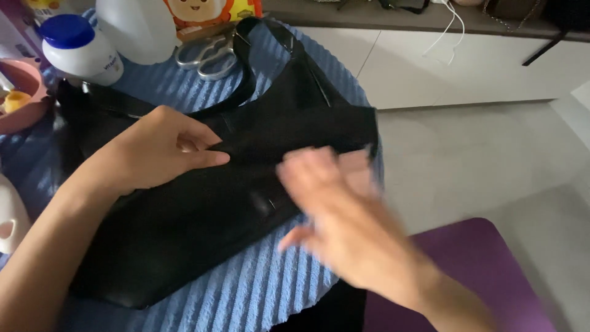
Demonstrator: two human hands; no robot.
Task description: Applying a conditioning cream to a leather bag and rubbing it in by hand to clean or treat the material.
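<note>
A black leather bag (184, 227) with a long strap (249, 67) lies flat on a blue ribbed cloth (264, 289) covering a table. My left hand (157, 150) pinches a fold of the bag near its top edge, thumb and fingers closed on the material. Blurred by motion, my right hand (341, 215) hovers over the bag's right side with fingers spread and nothing in it.
Behind the bag stand a white bottle with a blue cap (77, 49), a white jug (138, 27), metal scissors (209, 55) and a pink bowl (24, 92). A purple mat (473, 270) lies on the grey floor at right; white cabinets (467, 67) stand beyond.
</note>
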